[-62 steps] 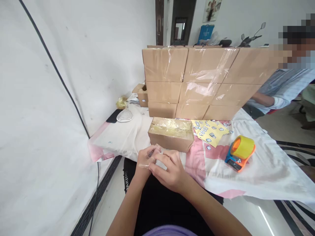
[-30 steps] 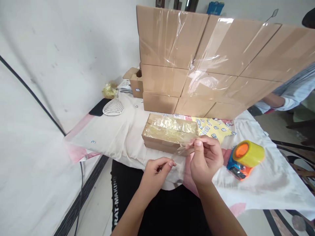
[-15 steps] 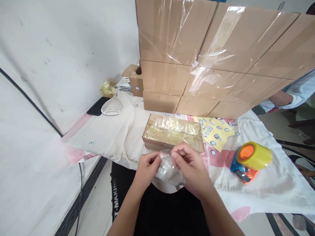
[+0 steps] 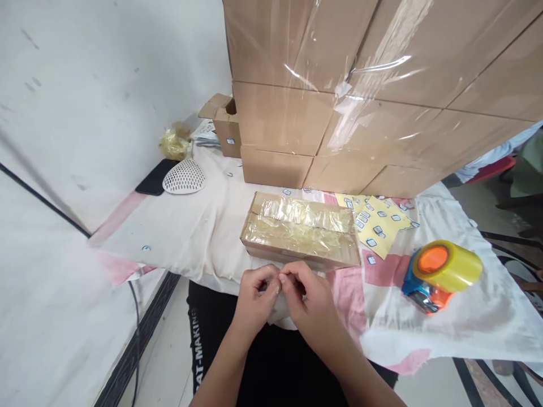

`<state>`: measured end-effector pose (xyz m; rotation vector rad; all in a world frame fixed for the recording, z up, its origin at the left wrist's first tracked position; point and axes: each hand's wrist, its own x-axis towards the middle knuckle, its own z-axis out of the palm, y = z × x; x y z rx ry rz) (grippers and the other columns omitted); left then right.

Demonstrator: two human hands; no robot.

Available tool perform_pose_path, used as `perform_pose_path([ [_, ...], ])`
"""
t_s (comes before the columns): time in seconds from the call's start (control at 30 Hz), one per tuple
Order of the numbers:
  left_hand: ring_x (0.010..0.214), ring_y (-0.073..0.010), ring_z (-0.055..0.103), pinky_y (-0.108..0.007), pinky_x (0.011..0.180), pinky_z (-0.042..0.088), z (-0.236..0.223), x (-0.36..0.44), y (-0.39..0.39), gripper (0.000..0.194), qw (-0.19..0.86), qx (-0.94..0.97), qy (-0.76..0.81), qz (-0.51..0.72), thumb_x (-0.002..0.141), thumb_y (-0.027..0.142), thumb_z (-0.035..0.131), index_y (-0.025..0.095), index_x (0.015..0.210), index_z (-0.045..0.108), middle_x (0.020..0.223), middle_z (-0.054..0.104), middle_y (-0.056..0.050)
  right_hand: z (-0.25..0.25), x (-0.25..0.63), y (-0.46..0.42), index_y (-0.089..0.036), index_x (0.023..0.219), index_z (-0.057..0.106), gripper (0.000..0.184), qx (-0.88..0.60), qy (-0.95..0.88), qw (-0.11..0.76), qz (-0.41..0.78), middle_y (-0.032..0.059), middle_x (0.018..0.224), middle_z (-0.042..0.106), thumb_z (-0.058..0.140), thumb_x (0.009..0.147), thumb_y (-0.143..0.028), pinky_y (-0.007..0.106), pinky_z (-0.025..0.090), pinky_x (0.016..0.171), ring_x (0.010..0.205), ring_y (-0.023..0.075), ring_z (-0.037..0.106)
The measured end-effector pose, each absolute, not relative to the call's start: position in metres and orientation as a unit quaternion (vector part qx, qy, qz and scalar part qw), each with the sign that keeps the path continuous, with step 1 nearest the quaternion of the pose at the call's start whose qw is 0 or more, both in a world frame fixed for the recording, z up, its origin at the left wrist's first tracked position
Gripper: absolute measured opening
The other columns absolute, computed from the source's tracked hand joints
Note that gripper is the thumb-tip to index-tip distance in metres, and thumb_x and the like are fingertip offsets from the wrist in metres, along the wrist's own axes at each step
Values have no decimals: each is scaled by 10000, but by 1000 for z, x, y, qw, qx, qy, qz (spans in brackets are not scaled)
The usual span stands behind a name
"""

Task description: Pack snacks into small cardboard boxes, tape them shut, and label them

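My left hand [image 4: 257,294] and my right hand [image 4: 306,294] meet fingertip to fingertip above my lap. Both are closed in a pinch on a clear plastic bag [image 4: 280,309], most of which is hidden behind the fingers. Just beyond them, a long cardboard box [image 4: 299,229] lies on the table, its top covered with shiny yellowish tape. To the right of my right hand rests a tape dispenser [image 4: 441,274] with a wide yellow roll, orange core and blue and orange body.
Taped cardboard cartons [image 4: 284,118] form a tall stack behind the box. Yellow sticker sheets [image 4: 379,226] lie right of the box. At the left are a white perforated cup-shaped piece [image 4: 185,177], a black phone-like slab [image 4: 156,178], crumpled tape [image 4: 175,141] and a small open box [image 4: 228,130].
My hands have drawn together, and less of the plastic bag shows between them. The view has shifted slightly. A person's arm at the right has mostly gone behind the cartons.
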<state>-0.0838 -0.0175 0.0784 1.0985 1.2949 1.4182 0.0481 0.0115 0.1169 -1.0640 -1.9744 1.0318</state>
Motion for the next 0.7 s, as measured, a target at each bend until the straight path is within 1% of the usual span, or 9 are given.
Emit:
perform_pose_path([
  [0.17, 551, -95, 387, -237, 528, 305, 75, -81, -19, 371, 471, 411, 535, 568, 891, 347, 601, 171, 585, 488, 561, 459, 33, 110, 47, 8, -225, 948, 562, 93, -405, -762, 341, 372, -47, 699, 592, 492, 1008, -210, 218, 400, 561, 589, 102, 543],
  [0.4, 521, -102, 432, -240, 520, 339, 83, -82, -20, 360, 466, 449, 529, 549, 890, 325, 607, 167, 568, 570, 535, 507, 22, 116, 52, 5, -244, 976, 604, 74, -401, -759, 344, 380, -17, 733, 646, 551, 976, -191, 262, 449, 562, 606, 139, 590],
  [0.43, 521, -104, 450, -239, 520, 346, 84, -86, -21, 337, 452, 455, 539, 546, 886, 318, 611, 167, 585, 603, 544, 530, 18, 121, 54, 8, -249, 953, 617, 73, -404, -743, 384, 371, -12, 725, 639, 575, 964, -191, 271, 449, 554, 603, 146, 586],
  [0.47, 522, -105, 463, -238, 517, 349, 85, -91, -22, 300, 426, 452, 561, 548, 883, 311, 615, 169, 620, 644, 558, 553, 17, 127, 57, 11, -256, 924, 622, 81, -411, -708, 451, 357, -14, 699, 610, 584, 962, -195, 277, 440, 538, 587, 150, 566],
  [0.5, 516, -104, 462, -236, 511, 344, 85, -97, -24, 261, 392, 439, 589, 554, 884, 309, 616, 174, 671, 684, 565, 561, 21, 133, 61, 16, -264, 891, 614, 106, -418, -657, 529, 336, -27, 654, 551, 579, 971, -205, 274, 415, 511, 552, 144, 519],
  [0.57, 494, -97, 439, -233, 496, 327, 85, -109, -28, 223, 329, 402, 637, 570, 903, 324, 610, 193, 771, 733, 543, 533, 39, 143, 69, 26, -267, 836, 579, 167, -415, -538, 673, 291, -64, 579, 398, 563, 990, -207, 250, 326, 460, 468, 119, 367],
  [0.6, 485, -96, 431, -232, 495, 325, 85, -114, -30, 230, 314, 387, 649, 575, 918, 340, 601, 202, 800, 742, 524, 507, 47, 147, 73, 29, -264, 835, 572, 170, -403, -497, 714, 285, -79, 559, 347, 566, 992, -200, 239, 286, 448, 446, 107, 298],
  [0.63, 479, -96, 434, -231, 496, 331, 86, -118, -32, 248, 316, 383, 649, 576, 934, 357, 590, 208, 812, 747, 505, 483, 52, 148, 76, 31, -260, 851, 581, 149, -385, -484, 728, 297, -89, 545, 327, 587, 984, -195, 233, 265, 442, 435, 98, 260],
  [0.7, 476, -97, 458, -228, 501, 351, 89, -122, -36, 282, 340, 399, 633, 570, 957, 381, 573, 215, 813, 750, 487, 470, 53, 147, 81, 32, -243, 902, 632, 68, -366, -499, 707, 341, -87, 538, 386, 660, 945, -199, 236, 295, 447, 437, 90, 309],
])
